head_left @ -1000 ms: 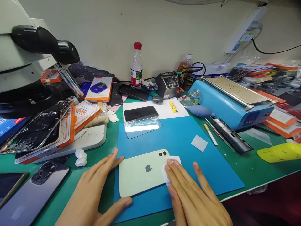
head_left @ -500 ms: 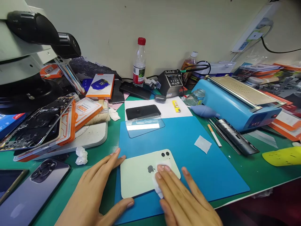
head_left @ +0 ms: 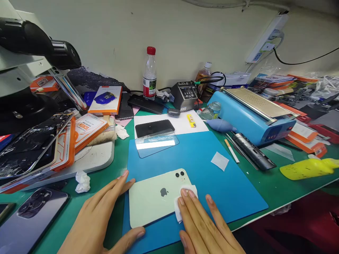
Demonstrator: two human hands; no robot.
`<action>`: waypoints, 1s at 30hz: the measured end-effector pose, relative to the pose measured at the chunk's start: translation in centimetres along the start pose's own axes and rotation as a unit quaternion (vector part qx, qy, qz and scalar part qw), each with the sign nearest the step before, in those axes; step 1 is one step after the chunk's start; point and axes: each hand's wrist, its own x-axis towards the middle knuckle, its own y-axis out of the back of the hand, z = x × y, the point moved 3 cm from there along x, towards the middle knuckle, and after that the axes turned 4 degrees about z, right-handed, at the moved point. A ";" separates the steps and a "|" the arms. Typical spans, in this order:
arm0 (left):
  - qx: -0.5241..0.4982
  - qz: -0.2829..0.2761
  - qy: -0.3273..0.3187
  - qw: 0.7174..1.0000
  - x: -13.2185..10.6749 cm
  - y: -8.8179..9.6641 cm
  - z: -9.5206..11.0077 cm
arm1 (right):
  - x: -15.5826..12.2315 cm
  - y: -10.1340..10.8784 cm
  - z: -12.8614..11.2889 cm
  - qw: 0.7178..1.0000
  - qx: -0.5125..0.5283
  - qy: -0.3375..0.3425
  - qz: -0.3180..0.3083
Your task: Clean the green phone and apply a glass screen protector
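A pale green smartphone [head_left: 150, 201] lies back up on a blue mat [head_left: 196, 162], its two camera lenses at the far right corner. My left hand [head_left: 97, 215] braces its left end, fingertips at the far corner and thumb at the near one. With its fingers flat and close together, my right hand [head_left: 203, 225] presses a folded white wipe [head_left: 194, 189] onto the phone's right end. Further back, a clear glass screen protector [head_left: 159, 144] overlaps the near edge of a black phone-sized panel [head_left: 155, 127]. A small white square [head_left: 220, 161] rests on the mat's right.
A purple phone [head_left: 34, 218] and crumpled tissue [head_left: 82, 181] lie left, below stacked boxes [head_left: 90, 127] and a microscope [head_left: 26, 70]. To the right are a cigarette [head_left: 231, 151], a black tool [head_left: 254, 151], a blue air blower [head_left: 221, 125], a blue heating machine [head_left: 251, 116] and a yellow bottle [head_left: 304, 168].
The view has swung right, so everything sits further left in it. My right hand and the wipe have slid right across the phone's back, away from the logo. My left hand keeps its place.
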 end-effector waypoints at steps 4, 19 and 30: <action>0.001 0.002 0.005 1.000 0.0 0.0 -0.1 | 1.1 -0.6 0.0 0.997 0.012 -0.076 0.027; 0.000 0.008 0.007 1.000 0.1 0.1 0.3 | 2.1 -0.5 1.7 0.996 0.051 -0.067 0.022; 0.004 0.004 0.010 1.000 0.1 0.3 0.4 | 2.5 -1.0 1.9 0.997 0.048 -0.062 0.022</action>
